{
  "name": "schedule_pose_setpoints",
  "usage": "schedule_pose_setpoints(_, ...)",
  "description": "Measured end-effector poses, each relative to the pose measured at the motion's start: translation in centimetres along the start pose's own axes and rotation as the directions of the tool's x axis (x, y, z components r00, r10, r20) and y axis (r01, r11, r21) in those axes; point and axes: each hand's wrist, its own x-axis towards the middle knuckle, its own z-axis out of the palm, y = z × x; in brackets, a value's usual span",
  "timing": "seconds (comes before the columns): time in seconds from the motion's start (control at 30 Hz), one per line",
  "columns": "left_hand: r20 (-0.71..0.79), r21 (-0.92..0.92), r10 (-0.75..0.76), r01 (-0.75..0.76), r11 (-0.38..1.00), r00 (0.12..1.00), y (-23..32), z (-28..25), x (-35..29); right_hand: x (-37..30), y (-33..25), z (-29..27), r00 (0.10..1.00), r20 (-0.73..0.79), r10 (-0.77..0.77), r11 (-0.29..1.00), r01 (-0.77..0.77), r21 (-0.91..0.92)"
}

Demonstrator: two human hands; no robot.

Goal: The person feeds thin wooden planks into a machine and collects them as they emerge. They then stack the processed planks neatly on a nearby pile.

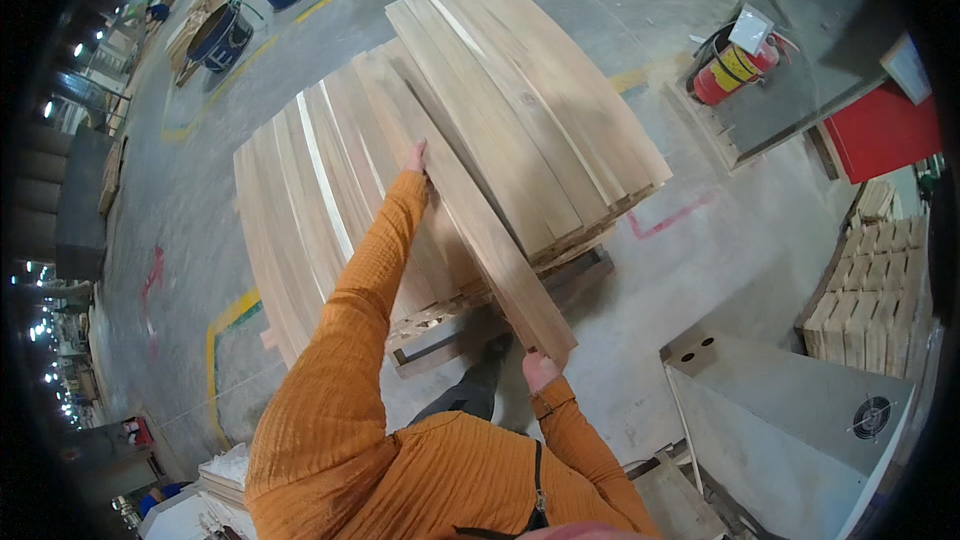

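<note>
A long pale wooden board [490, 240] lies slanted over a broad stack of similar boards [550, 105], its near end sticking out past the stack's front edge. My left hand [417, 157] reaches forward and holds the board by its left edge, around mid-length. The near end is gripped by my right hand [541, 370], close to my body. Most of the fingers of both hands are hidden by the board. More boards [290, 180] lie side by side on the left part of the stack, which sits lower than the right part.
Ahead on the left stand two dark blue bins [220, 38]. On the right are a red fire extinguisher [725, 75], a grey metal cabinet [790, 410] with a fan, and piled wooden pieces [870, 295]. A wooden pallet [450, 345] shows beneath the stack.
</note>
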Motion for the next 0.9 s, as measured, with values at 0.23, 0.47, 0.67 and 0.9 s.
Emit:
schedule_pose_setpoints(0.23, 0.177, -0.357, 0.23, -0.156, 0.921, 0.957, -0.7, 0.6, -0.5, 2.8, -7.1, -3.1, 0.556, 0.537, 0.634, 0.035, -0.714, 0.699)
schedule_pose_setpoints(0.47, 0.292, -0.329, 0.12, -0.018, 0.944, 0.949, 2.7, 2.9, 6.3, 7.6, -12.1, 4.2, 0.598, 0.408, 0.69, 0.091, -0.631, 0.77)
schedule_pose_setpoints(0.67, 0.118, -0.216, 0.202, -0.173, 0.961, 0.972, 4.3, 3.6, 9.1, 9.8, -11.6, 5.7, 0.663, 0.375, 0.648, 0.138, -0.586, 0.798)
schedule_pose_setpoints(0.9, 0.312, -0.355, 0.154, -0.036, 0.934, 0.937, 4.7, 3.4, 5.7, 12.4, -9.5, 9.1, 0.736, 0.434, 0.52, 0.141, -0.575, 0.806)
